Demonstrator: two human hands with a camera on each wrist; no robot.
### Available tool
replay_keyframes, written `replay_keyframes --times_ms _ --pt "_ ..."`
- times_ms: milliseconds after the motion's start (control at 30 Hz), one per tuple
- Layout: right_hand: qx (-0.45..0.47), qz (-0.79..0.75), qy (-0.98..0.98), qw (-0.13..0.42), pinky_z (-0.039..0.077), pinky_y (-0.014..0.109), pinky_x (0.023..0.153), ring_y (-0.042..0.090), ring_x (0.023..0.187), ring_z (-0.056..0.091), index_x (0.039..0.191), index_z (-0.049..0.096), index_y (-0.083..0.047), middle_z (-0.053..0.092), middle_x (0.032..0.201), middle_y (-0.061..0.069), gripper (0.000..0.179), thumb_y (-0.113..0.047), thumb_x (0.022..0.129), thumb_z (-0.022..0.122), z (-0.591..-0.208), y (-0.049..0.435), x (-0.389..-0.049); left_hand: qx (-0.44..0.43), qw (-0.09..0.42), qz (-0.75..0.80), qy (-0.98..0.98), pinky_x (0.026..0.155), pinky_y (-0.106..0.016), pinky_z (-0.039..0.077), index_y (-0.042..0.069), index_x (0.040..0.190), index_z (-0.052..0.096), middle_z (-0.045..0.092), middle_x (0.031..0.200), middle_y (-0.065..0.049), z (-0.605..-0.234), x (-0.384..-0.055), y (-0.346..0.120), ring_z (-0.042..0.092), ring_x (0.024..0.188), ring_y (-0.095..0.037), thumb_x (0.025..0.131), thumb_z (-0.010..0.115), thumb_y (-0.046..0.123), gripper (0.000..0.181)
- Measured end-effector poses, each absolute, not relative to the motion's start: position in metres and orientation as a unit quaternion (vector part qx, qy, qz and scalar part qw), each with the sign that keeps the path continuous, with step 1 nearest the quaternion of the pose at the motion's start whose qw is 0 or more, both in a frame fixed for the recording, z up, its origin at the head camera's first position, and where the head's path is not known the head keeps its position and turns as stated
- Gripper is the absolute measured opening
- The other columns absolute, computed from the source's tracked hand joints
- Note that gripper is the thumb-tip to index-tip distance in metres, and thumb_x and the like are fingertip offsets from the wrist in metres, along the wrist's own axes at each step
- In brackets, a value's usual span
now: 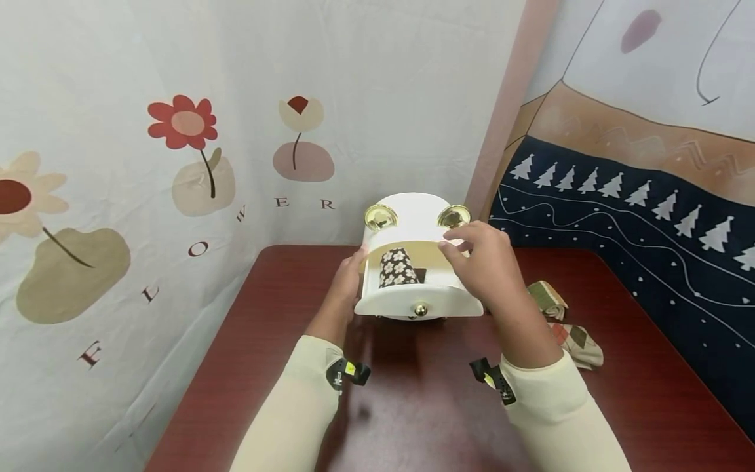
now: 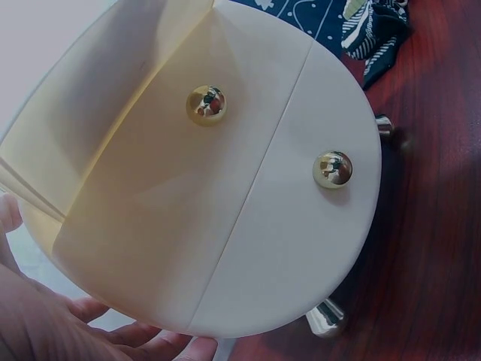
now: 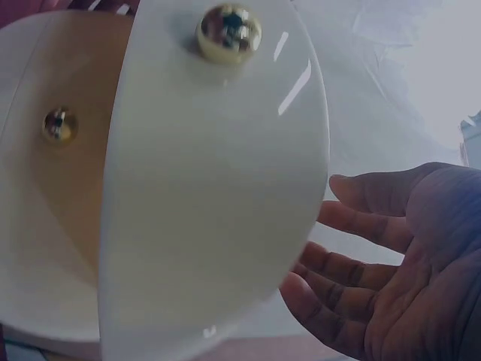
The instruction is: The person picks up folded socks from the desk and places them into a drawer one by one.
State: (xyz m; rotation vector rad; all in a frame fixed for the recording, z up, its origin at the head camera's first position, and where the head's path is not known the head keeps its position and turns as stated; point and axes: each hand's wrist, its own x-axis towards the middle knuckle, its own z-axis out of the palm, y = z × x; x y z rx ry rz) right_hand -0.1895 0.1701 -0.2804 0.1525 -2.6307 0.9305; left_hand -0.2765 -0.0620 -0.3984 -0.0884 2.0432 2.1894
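Observation:
A white round-bodied drawer box (image 1: 411, 213) with gold knobs stands on the table. Its upper drawer (image 1: 377, 303) is pulled out and holds a rolled dark cloth with pale flowers (image 1: 396, 267); a small dark piece shows beside the roll. Against the box's left side lies my left hand (image 1: 344, 288), fingers stretched along the curved wall in the left wrist view. My right hand (image 1: 489, 262) hovers at the drawer's right side, thumb and forefinger apart above it. From the right wrist view, its loosely bent fingers (image 3: 353, 282) reach to the drawer's edge with nothing between them.
Two gold discs (image 1: 381, 217) sit on top of the box, and short metal feet (image 2: 327, 317) carry it. On the right of the red-brown table (image 1: 283, 314) lie a green rolled cloth (image 1: 548, 299) and a diamond-patterned one (image 1: 580, 347). Printed curtains (image 1: 377, 98) hang behind.

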Motion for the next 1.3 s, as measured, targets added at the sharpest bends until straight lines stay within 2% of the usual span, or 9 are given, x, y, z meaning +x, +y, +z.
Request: replay_keyframes --times_ms 133,267,367,533,700,1033,1300 --pt "0.035 0.332 -0.924 0.185 0.062 0.055 0.09 0.038 0.105 0.072 0.121 0.082 -0.004 0.075 0.126 0.021 0.022 -0.017 0.105 0.073 -0.283 0.181 -0.187 -0.032 0.074 0.729 0.68 0.083 -0.036 0.053 0.01 0.136 0.063 0.067 0.093 0.004 -0.399 -0.275 -0.061 0.064 0.086 -0.012 0.112 0.044 0.06 0.059" --pt "0.019 0.334 -0.925 0.182 0.063 0.054 0.087 0.037 0.106 0.072 0.122 0.082 -0.005 0.072 0.129 0.021 0.024 -0.019 0.106 0.072 -0.286 0.192 -0.185 -0.049 0.079 0.719 0.689 0.092 -0.042 0.05 0.011 0.148 0.054 0.066 0.112 -0.005 -0.4 -0.276 -0.061 0.062 0.103 -0.018 0.11 0.044 0.063 0.066" --pt "0.008 0.339 -0.923 0.18 0.064 0.049 0.082 0.036 0.105 0.071 0.124 0.081 -0.005 0.07 0.132 0.021 0.025 -0.02 0.107 0.071 -0.29 0.2 -0.184 -0.055 0.081 0.713 0.694 0.094 -0.044 0.048 0.011 0.153 0.05 0.064 0.119 -0.008 -0.399 -0.276 -0.061 0.06 0.108 -0.02 0.11 0.044 0.065 0.069" --pt "-0.01 0.335 -0.926 0.176 0.064 0.043 0.076 0.034 0.102 0.071 0.125 0.081 -0.005 0.07 0.129 0.021 0.026 -0.021 0.106 0.072 -0.294 0.211 -0.184 -0.04 0.07 0.718 0.692 0.083 -0.037 0.052 0.009 0.142 0.059 0.067 0.1 0.0 -0.399 -0.276 -0.061 0.062 0.091 -0.014 0.111 0.044 0.062 0.063" --pt "-0.025 0.335 -0.926 0.174 0.066 0.049 0.081 0.036 0.107 0.072 0.126 0.08 -0.005 0.068 0.133 0.021 0.027 -0.022 0.106 0.073 -0.299 0.219 -0.184 -0.039 0.068 0.726 0.684 0.08 -0.035 0.053 0.008 0.139 0.06 0.067 0.096 0.001 -0.401 -0.278 -0.061 0.063 0.086 -0.013 0.112 0.044 0.06 0.06" --pt "-0.046 0.335 -0.929 0.147 0.064 0.056 0.093 0.04 0.117 0.066 0.135 0.075 -0.003 0.065 0.14 0.024 0.035 -0.023 0.106 0.073 -0.311 0.235 -0.187 -0.063 0.081 0.717 0.689 0.097 -0.047 0.047 0.012 0.155 0.047 0.061 0.128 -0.012 -0.402 -0.278 -0.062 0.058 0.116 -0.024 0.109 0.046 0.064 0.07" --pt "-0.059 0.323 -0.936 0.129 0.063 0.059 0.097 0.046 0.126 0.064 0.138 0.073 -0.001 0.06 0.146 0.028 0.04 -0.022 0.104 0.075 -0.322 0.242 -0.191 -0.06 0.082 0.719 0.687 0.096 -0.045 0.05 0.013 0.155 0.048 0.062 0.126 -0.012 -0.402 -0.279 -0.061 0.06 0.112 -0.023 0.109 0.045 0.065 0.069"
